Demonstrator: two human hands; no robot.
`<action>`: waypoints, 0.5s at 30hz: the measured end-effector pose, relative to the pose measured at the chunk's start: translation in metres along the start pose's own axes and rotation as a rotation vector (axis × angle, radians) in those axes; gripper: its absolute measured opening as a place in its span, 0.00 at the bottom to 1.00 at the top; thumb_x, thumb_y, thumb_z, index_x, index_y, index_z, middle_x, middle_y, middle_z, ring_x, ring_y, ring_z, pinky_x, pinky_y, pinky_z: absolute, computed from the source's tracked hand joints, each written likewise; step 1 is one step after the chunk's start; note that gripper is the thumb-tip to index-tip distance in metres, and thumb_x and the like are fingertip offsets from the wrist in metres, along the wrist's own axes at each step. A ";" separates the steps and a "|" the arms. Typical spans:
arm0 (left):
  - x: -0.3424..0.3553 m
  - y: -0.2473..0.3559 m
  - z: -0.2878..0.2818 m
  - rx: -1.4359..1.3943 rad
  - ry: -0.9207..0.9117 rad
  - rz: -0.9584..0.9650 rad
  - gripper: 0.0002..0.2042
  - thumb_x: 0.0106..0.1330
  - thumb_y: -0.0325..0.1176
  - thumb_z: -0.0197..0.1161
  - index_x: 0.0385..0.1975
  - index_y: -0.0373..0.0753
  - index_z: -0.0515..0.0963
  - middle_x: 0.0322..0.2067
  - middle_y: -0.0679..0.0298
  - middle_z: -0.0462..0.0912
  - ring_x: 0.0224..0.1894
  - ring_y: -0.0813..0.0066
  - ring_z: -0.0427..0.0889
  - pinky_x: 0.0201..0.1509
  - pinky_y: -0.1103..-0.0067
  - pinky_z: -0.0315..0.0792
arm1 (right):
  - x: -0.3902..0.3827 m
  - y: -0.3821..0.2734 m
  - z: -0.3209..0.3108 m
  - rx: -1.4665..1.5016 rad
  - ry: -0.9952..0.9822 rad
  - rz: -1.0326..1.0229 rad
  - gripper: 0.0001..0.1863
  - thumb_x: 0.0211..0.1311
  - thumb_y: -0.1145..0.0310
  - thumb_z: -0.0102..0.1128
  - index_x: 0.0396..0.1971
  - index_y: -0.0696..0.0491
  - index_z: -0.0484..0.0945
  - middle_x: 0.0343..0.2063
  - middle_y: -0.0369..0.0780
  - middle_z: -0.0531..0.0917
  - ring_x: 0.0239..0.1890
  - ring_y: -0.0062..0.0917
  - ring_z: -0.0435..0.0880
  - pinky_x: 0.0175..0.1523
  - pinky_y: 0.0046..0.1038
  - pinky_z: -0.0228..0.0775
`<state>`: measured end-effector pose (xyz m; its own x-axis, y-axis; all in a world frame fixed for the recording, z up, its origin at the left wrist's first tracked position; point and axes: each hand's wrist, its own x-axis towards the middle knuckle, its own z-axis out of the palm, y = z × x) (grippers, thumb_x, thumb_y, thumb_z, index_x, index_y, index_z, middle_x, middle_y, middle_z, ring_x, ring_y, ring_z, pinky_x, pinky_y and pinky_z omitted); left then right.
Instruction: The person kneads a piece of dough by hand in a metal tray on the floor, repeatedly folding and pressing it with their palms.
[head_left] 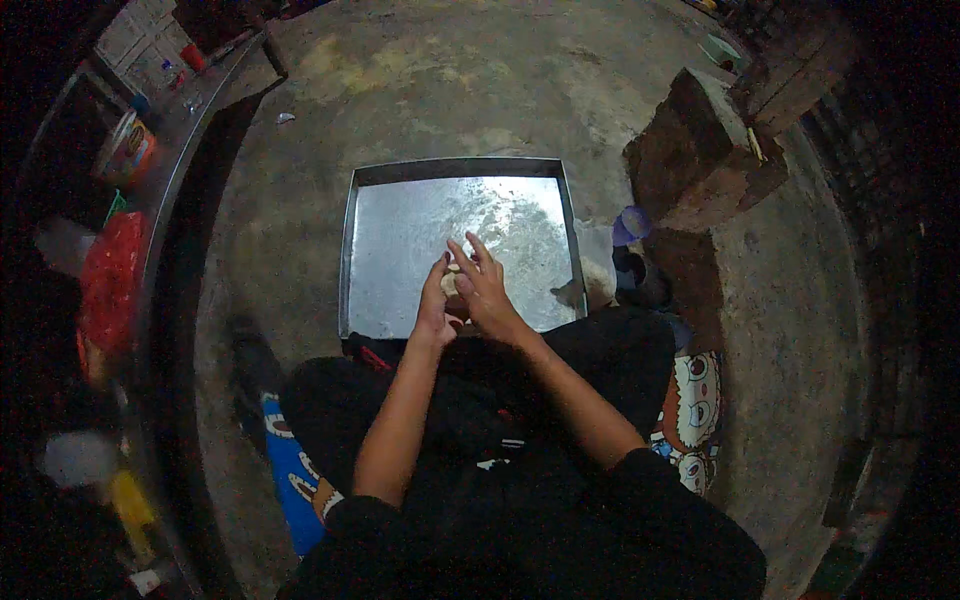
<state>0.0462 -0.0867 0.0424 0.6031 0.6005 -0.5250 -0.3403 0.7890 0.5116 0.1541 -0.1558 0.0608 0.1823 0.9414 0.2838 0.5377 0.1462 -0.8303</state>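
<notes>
A small pale lump (450, 283), possibly dough, sits between my two hands above a shallow rectangular metal tray (393, 230). My left hand (434, 308) cups the lump, its fingers curled up along the lump's left side. My right hand (485, 298) lies over it from the right, touching it, with its first fingers stretched out and apart. Part of the lump is hidden behind my fingers. The tray rests on the concrete floor in front of my crossed legs, with a glossy, blotchy patch on its right half.
A long low ledge along the left carries a bucket (126, 148), a red plastic bag (108, 285) and other items. Rough blocks (705, 150) stand at the right, near purple and dark objects (630, 225) beside the tray. A printed cartoon mat (692, 400) shows under my legs.
</notes>
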 end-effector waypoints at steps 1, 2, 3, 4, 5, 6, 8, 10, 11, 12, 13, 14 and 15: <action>-0.002 0.001 0.004 -0.010 -0.024 0.001 0.20 0.69 0.56 0.55 0.45 0.46 0.77 0.38 0.65 0.83 0.37 0.71 0.83 0.40 0.73 0.79 | 0.002 0.001 -0.001 -0.047 0.044 -0.042 0.30 0.73 0.48 0.43 0.70 0.44 0.63 0.72 0.51 0.52 0.70 0.50 0.53 0.72 0.47 0.44; -0.003 0.000 0.009 -0.019 -0.047 0.002 0.19 0.69 0.55 0.55 0.45 0.46 0.77 0.37 0.65 0.83 0.36 0.71 0.83 0.40 0.73 0.79 | 0.004 0.002 -0.001 -0.094 0.087 -0.084 0.31 0.73 0.47 0.44 0.71 0.44 0.62 0.72 0.51 0.51 0.71 0.49 0.52 0.73 0.47 0.41; -0.006 0.001 0.013 -0.027 -0.073 0.010 0.19 0.69 0.54 0.56 0.45 0.46 0.77 0.36 0.66 0.83 0.35 0.72 0.84 0.39 0.73 0.79 | 0.007 0.000 -0.007 -0.021 0.062 -0.054 0.32 0.72 0.48 0.46 0.71 0.44 0.61 0.73 0.51 0.49 0.74 0.49 0.47 0.74 0.46 0.38; -0.006 0.002 0.012 -0.021 -0.064 0.024 0.19 0.69 0.54 0.56 0.45 0.45 0.77 0.36 0.65 0.82 0.35 0.72 0.84 0.39 0.73 0.79 | 0.007 -0.002 -0.009 0.004 0.055 -0.014 0.32 0.70 0.50 0.50 0.71 0.44 0.61 0.73 0.52 0.50 0.74 0.48 0.46 0.74 0.47 0.38; -0.006 0.002 0.010 -0.014 -0.055 0.038 0.19 0.69 0.54 0.56 0.45 0.45 0.77 0.36 0.65 0.82 0.36 0.72 0.84 0.39 0.73 0.80 | 0.007 -0.005 -0.011 0.030 0.053 -0.009 0.31 0.70 0.52 0.52 0.71 0.43 0.62 0.73 0.52 0.51 0.74 0.48 0.47 0.74 0.46 0.41; -0.005 0.002 0.012 -0.011 -0.054 0.049 0.19 0.69 0.53 0.56 0.45 0.44 0.77 0.35 0.65 0.82 0.36 0.72 0.84 0.39 0.73 0.80 | 0.005 -0.006 -0.015 0.047 0.053 -0.004 0.31 0.69 0.53 0.53 0.70 0.43 0.62 0.72 0.52 0.52 0.74 0.48 0.48 0.73 0.46 0.43; -0.004 0.000 0.016 -0.021 -0.039 0.052 0.18 0.69 0.53 0.56 0.46 0.45 0.76 0.36 0.64 0.82 0.36 0.70 0.84 0.39 0.72 0.80 | 0.002 -0.006 -0.022 0.025 0.042 0.010 0.30 0.69 0.56 0.55 0.69 0.45 0.64 0.72 0.52 0.54 0.73 0.47 0.52 0.73 0.44 0.47; -0.002 -0.002 0.009 -0.038 -0.027 0.069 0.18 0.69 0.52 0.56 0.45 0.45 0.76 0.36 0.63 0.82 0.36 0.69 0.84 0.39 0.72 0.80 | 0.002 -0.009 -0.020 0.058 0.049 0.015 0.29 0.69 0.56 0.55 0.68 0.47 0.65 0.71 0.53 0.56 0.72 0.47 0.55 0.73 0.43 0.48; 0.000 -0.001 0.004 -0.045 -0.015 0.099 0.18 0.69 0.52 0.55 0.45 0.44 0.75 0.37 0.62 0.82 0.37 0.68 0.84 0.40 0.70 0.80 | 0.004 -0.011 -0.020 0.089 0.065 0.012 0.29 0.69 0.56 0.55 0.67 0.47 0.66 0.70 0.53 0.57 0.72 0.48 0.56 0.73 0.43 0.48; -0.001 0.000 0.002 -0.055 -0.006 0.124 0.18 0.70 0.51 0.55 0.45 0.44 0.74 0.37 0.61 0.82 0.38 0.67 0.84 0.41 0.69 0.80 | 0.004 -0.014 -0.023 0.115 0.083 0.014 0.29 0.68 0.55 0.55 0.67 0.48 0.66 0.69 0.54 0.59 0.71 0.48 0.58 0.73 0.43 0.47; -0.001 0.002 0.000 -0.064 0.003 0.148 0.18 0.71 0.51 0.54 0.46 0.43 0.74 0.38 0.60 0.81 0.39 0.66 0.84 0.42 0.68 0.80 | 0.007 -0.018 -0.026 0.087 0.073 0.028 0.30 0.69 0.55 0.54 0.67 0.52 0.65 0.69 0.54 0.58 0.72 0.49 0.56 0.73 0.42 0.48; -0.001 0.005 -0.002 -0.057 0.021 0.168 0.17 0.71 0.51 0.54 0.45 0.43 0.73 0.37 0.60 0.81 0.38 0.66 0.84 0.41 0.68 0.80 | 0.007 -0.014 -0.022 0.101 0.079 0.053 0.31 0.69 0.54 0.54 0.67 0.52 0.64 0.69 0.54 0.58 0.72 0.49 0.56 0.74 0.42 0.48; -0.001 0.007 0.000 -0.050 0.031 0.180 0.17 0.71 0.51 0.54 0.44 0.43 0.72 0.37 0.60 0.81 0.37 0.65 0.84 0.40 0.69 0.80 | 0.005 -0.006 -0.018 0.108 0.091 0.083 0.31 0.69 0.54 0.54 0.67 0.52 0.63 0.69 0.55 0.58 0.72 0.48 0.55 0.74 0.42 0.47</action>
<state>0.0433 -0.0817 0.0463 0.5071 0.7354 -0.4495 -0.4762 0.6737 0.5651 0.1666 -0.1578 0.0756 0.2989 0.9209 0.2501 0.4273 0.1052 -0.8980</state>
